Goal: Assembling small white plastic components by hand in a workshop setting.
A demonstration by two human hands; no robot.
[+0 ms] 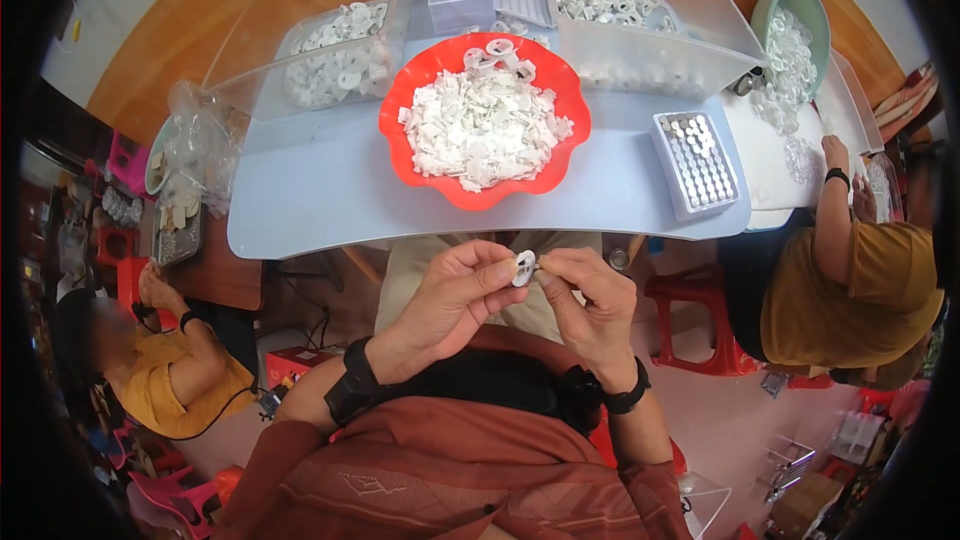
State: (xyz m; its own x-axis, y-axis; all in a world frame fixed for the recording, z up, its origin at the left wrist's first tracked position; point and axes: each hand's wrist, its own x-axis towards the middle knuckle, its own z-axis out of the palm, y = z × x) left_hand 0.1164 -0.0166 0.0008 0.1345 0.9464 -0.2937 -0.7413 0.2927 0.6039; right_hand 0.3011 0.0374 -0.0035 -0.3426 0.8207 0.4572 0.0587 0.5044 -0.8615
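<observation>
Rust-brown shirt [450, 460] lies closest, at six o'clock, with both forearms reaching up from it. Just beyond, over the lap, the left hand [435, 305] pinches a white plastic disc [523, 270] between thumb and forefinger, tilted on edge – probably so that its dark-marked face can be seen and reached. The right hand [592, 300] meets it from three o'clock, thumb and forefinger pressed together at the rim; whether they hold something tiny, I cannot tell.

Past the hands comes the pale blue desk [310, 175]. At twelve o'clock sits a red bowl [480, 195] heaped with white chips [480, 130], likely central so either hand can dip in. At two o'clock, a white box [705, 210] keeps small silvery rounds [692, 148] in rows, perhaps for easy picking with the right hand.

Farther back, clear bins at eleven [250, 85] and one o'clock [650, 55] hold loose white parts – the walls seem to keep them from spilling – with a lidless-looking pale block [462, 12] between, near twelve.
</observation>
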